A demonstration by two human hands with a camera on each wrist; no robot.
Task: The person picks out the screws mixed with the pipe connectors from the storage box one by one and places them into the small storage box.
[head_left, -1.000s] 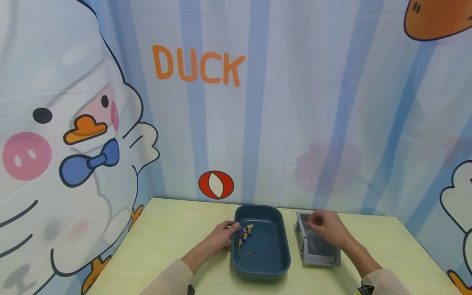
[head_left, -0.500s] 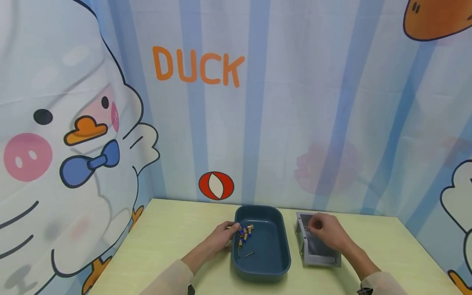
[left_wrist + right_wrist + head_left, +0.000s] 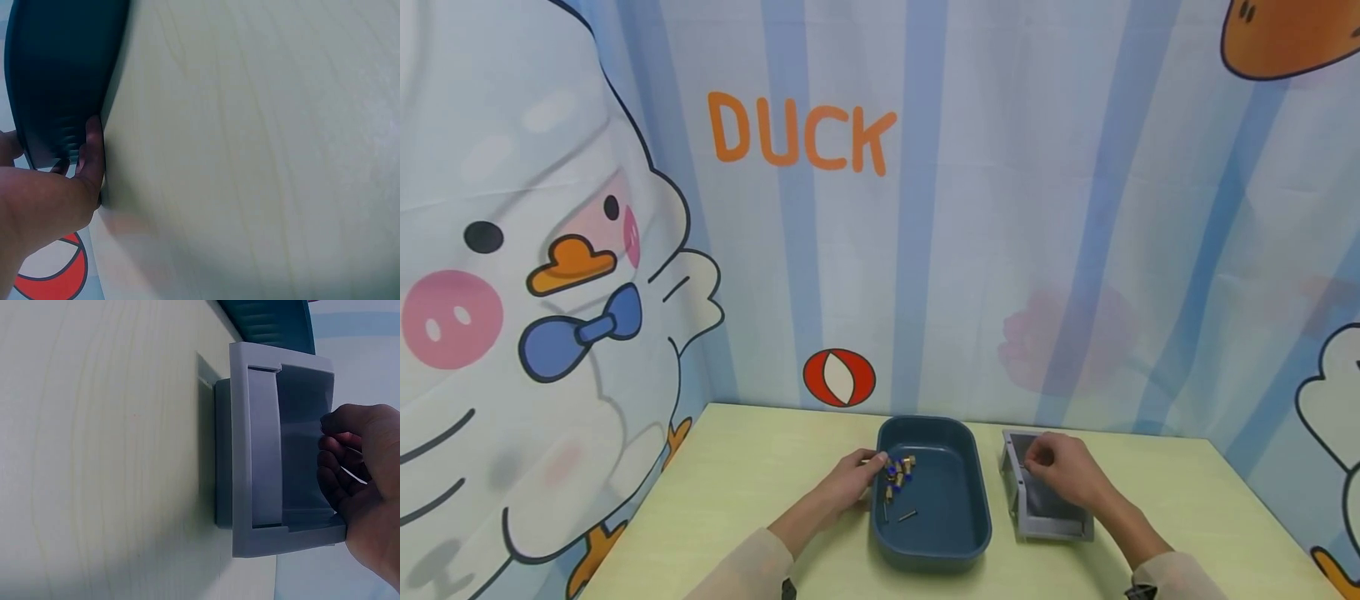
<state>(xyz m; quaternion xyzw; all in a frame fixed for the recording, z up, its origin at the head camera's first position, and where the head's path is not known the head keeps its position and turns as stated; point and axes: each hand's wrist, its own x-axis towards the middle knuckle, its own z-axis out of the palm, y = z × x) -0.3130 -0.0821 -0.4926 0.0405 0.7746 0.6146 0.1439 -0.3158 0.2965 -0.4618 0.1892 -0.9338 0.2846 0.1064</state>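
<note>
My left hand (image 3: 852, 479) grips the left wall of a dark blue plastic tray (image 3: 951, 517), thumb at the rim and fingers against the outside. In the tray lie several brass fittings with blue ends (image 3: 898, 473) and a couple of loose screws (image 3: 907, 517). Over the left rim of a grey box-like frame (image 3: 1054, 530), my right hand (image 3: 1063, 471) has its thumb and forefinger pinched together. A thin metal screw shows faintly at those fingertips, mostly hidden. In the right wrist view the other fingers of the right hand (image 3: 362, 456) curl above the frame's hollow.
Both containers stand on a pale wood-grain table (image 3: 752, 450), the frame just right of the tray. Small holes run along the frame's left rim. A printed cloth (image 3: 970, 250) with a duck pattern hangs behind the table and at its sides.
My right hand has dipped slightly toward the left rim of the grey frame, its fingertips staying together. The left hand and the tray have not moved.
</note>
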